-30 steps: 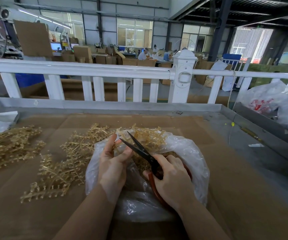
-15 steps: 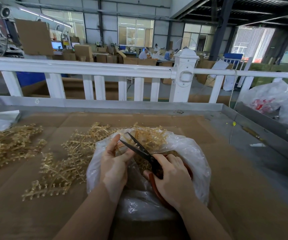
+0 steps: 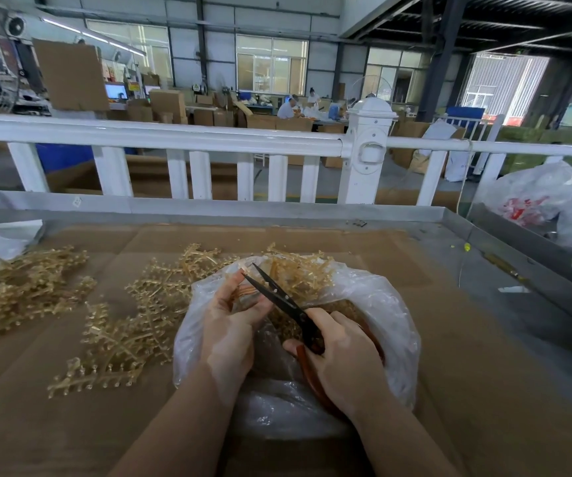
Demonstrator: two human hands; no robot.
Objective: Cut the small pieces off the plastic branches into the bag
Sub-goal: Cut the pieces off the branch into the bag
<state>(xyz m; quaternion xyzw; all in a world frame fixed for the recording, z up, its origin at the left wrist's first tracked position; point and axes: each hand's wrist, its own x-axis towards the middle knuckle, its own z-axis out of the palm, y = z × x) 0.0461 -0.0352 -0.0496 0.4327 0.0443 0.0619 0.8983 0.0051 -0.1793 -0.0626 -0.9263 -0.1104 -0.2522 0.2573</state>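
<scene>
The left hand [image 3: 227, 325] is holding a small branch [image 3: 247, 291] over the bag [image 3: 391, 325], its fingers [image 3: 224, 290] curling round the stem. The right hand [image 3: 341, 359] is gripping the red handles of the scissors [image 3: 277, 294], fingers wrapping round them, thumb pressing on the near handle. The black blades are standing apart, pointing up and left, with their tips just beside the left fingers and the branch.

The bag is sitting open on the tabletop [image 3: 484, 390], a clear crumpled sack with gold pieces lying inside under both hands. More gold branches are sticking out at the far rim of the bag [image 3: 298, 266]. A loose spread of branches [image 3: 122, 325] is lying just left of the bag, and a second pile [image 3: 19, 290] is lying well left of the bag, near the tabletop edge. A white railing [image 3: 174, 139] is running behind the bag, beyond the far edge of the tabletop.
</scene>
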